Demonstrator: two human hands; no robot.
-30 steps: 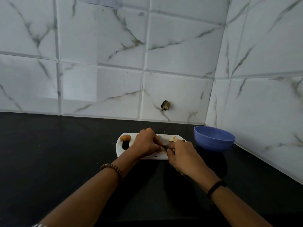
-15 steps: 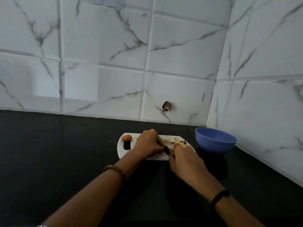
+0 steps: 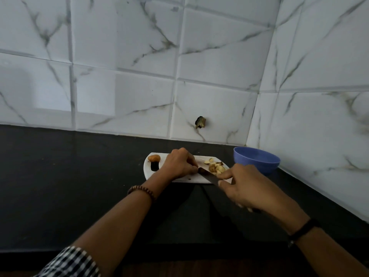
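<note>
Knife (image 3: 208,175): long dark blade, lying slantwise over the near right part of the white cutting board (image 3: 196,179), tip pointing away and to the left.

Right hand (image 3: 245,186): wrapped around the knife handle, forefinger stretched forward along the back of the blade; the handle itself is hidden in the palm.

Left hand (image 3: 178,165): on the board, knuckles up, fingers curled, fingertips pinching what appears to be a small dark piece (image 3: 200,170) right at the blade tip; the view is too small to identify it.

Cut pieces (image 3: 215,167): pale and brown chunks, heaped on the far right part of the board, just beyond the blade.

Orange piece (image 3: 154,157): whole, at the board's far left corner, just behind the dark handle slot (image 3: 154,166).

Blue bowl (image 3: 256,159): on the black counter (image 3: 79,176), near the board's right end, close to the corner of the tiled wall (image 3: 119,76).

Wrists: bead bracelet (image 3: 142,191) on the left, black band (image 3: 303,230) on the right.
</note>
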